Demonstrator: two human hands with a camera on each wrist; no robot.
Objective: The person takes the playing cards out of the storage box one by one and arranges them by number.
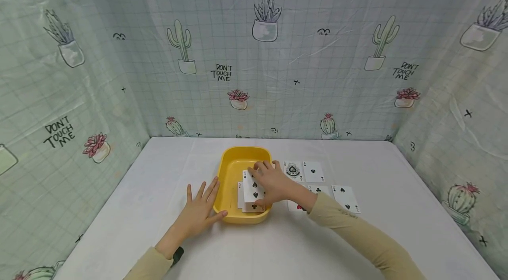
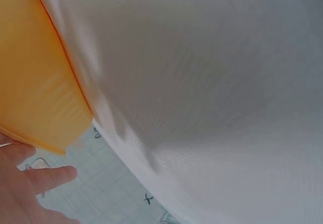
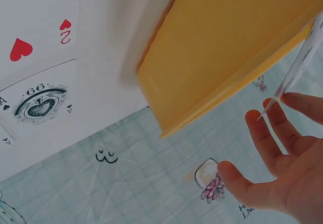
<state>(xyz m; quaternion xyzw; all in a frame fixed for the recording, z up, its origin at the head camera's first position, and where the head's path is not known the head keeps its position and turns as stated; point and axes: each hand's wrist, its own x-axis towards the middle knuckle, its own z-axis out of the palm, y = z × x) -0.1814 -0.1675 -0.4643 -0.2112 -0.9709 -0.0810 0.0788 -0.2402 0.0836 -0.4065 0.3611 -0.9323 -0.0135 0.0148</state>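
Observation:
My right hand (image 1: 274, 183) reaches over the yellow tub (image 1: 228, 154) and holds a spade playing card (image 1: 249, 189) between fingers and thumb. In the right wrist view this card shows nearly edge-on, raised above the tub's rim, with fingertips at its edge. Beneath it, other playing cards (image 1: 240, 203) lie in the tub, partly covered. At the tub's left side, my left hand (image 1: 198, 213) rests with fingers spread and straight against the rim. The left wrist view catches part of that hand beside the tub's outer wall (image 2: 45, 72).
Right of the tub, an ace of spades (image 1: 293, 170) and an ace of clubs (image 1: 313, 172) lie face up on the white table (image 1: 158, 174). Nearer are a two of spades (image 1: 346, 199), a club card (image 1: 319, 189) and a two of hearts (image 3: 38, 42), partly behind my right arm.

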